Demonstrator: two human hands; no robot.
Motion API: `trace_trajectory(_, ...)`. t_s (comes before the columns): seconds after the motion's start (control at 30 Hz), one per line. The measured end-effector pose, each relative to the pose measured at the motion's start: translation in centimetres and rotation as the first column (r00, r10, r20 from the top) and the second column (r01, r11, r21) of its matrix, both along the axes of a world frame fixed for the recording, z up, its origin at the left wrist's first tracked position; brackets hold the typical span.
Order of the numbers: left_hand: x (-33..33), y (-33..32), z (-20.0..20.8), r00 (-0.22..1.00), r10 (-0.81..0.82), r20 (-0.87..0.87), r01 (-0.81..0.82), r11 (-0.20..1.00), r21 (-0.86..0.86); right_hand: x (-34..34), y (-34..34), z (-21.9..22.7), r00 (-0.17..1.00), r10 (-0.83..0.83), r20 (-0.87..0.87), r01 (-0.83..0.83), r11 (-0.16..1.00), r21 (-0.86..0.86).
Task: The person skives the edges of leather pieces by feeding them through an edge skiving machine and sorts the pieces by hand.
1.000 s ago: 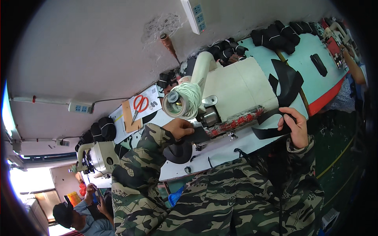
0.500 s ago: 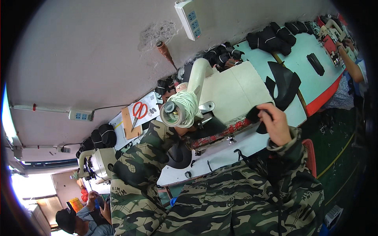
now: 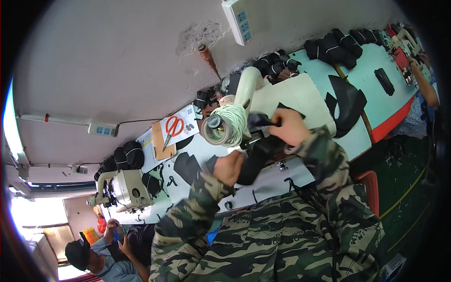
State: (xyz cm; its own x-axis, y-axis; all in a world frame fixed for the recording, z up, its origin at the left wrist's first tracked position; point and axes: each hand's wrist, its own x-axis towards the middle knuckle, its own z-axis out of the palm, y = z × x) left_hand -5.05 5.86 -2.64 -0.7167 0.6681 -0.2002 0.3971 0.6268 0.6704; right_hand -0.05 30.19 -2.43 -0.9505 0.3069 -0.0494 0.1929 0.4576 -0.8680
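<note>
Close to the front of a cream sewing machine (image 3: pixel 286 101), my left hand (image 3: pixel 229 168) is closed at the edge of a black fabric piece (image 3: pixel 252 170), its fingertips partly hidden. My right hand (image 3: pixel 291 128) has its fingers closed on a black strip (image 3: pixel 258 121) above that piece, beside the machine's head. Coiled pale cord (image 3: pixel 238 123) hangs around a round fixture, hiding part of the needle area. Flat dark fabric pieces (image 3: pixel 186 168) lie on the white table left of my left hand.
Red-handled scissors (image 3: pixel 174 128) rest on papers at the back left. Black tied bundles (image 3: pixel 331 49) line the wall. Curved black pieces (image 3: pixel 347 105) lie right of the machine. A red basket (image 3: pixel 369 190) stands at right. Another person (image 3: pixel 110 254) sits at lower left; a co-worker's arm (image 3: pixel 425 84) shows far right.
My right hand has moved left from the machine's right end to its head, carrying black fabric. My left hand has come out from behind the machine toward me. The view has shifted slightly.
</note>
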Motion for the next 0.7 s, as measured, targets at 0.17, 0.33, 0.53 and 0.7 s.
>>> trace_trajectory(0.17,2.9,-9.0,-8.4,0.958,0.119,-0.259,-0.261,0.731,-0.63,4.2,3.0,4.3,0.985,-0.065,-0.16,-0.089,0.603,-0.793)
trace_trajectory(0.33,4.3,-9.8,-11.8,0.896,0.436,-0.084,-0.439,0.843,-0.311,6.4,3.5,7.9,0.989,-0.081,-0.128,-0.052,0.613,-0.788)
trace_trajectory(0.53,-1.9,-13.0,-5.6,0.757,0.225,0.614,-0.323,0.945,0.052,11.4,6.8,10.9,0.919,-0.31,-0.243,0.113,0.798,-0.592)
trace_trajectory(0.7,-4.8,-5.1,2.8,0.486,-0.114,0.867,-0.001,0.991,0.131,14.1,9.0,9.4,0.903,-0.332,-0.273,0.162,0.851,-0.5)
